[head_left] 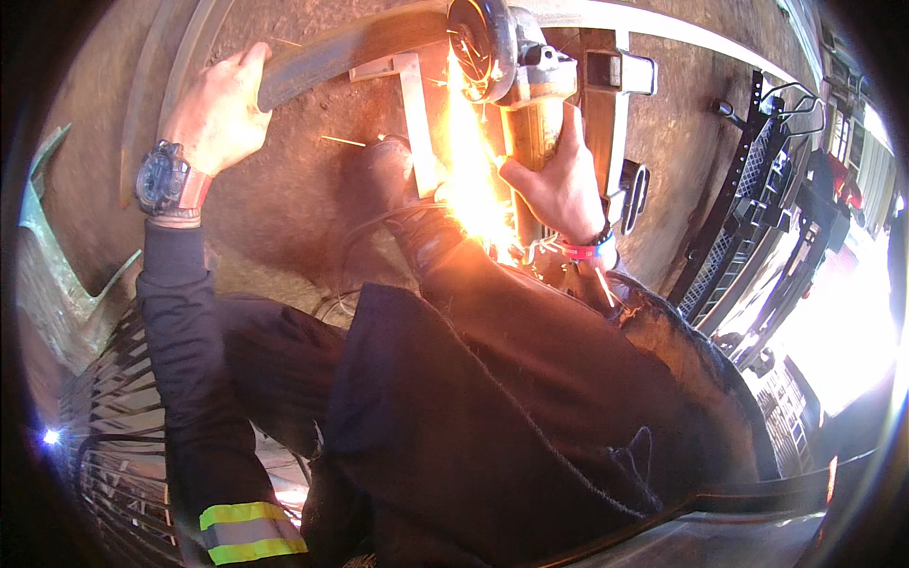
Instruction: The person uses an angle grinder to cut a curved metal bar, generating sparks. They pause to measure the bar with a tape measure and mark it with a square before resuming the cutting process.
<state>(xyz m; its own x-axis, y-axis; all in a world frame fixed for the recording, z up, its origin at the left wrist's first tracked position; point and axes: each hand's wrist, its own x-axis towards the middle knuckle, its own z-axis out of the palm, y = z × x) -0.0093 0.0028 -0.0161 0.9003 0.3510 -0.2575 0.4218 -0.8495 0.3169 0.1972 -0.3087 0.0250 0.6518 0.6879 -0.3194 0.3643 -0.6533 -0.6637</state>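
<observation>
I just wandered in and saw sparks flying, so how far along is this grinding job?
Mid-job, it seems. The right hand holds the angle grinder, its disc throwing sparks where it meets the metal, while the left hand steadies the curved metal bar. The bar looks whole, with no severed piece visible, so the work seems unfinished; glare hides the progress.

Spark glare (pixel 473 180) whites out the spot where the grinder disc (pixel 478 38) meets the metal — contact point can't be read, and the disc's top is cut off by the picture's upper edge. Right hand (pixel 559 185) covers most of the grinder body (pixel 530 123); its palm-side grip is hidden. Left hand (pixel 218 109) fingertips wrap behind the curved steel bar (pixel 331 52) — out of sight.
</observation>
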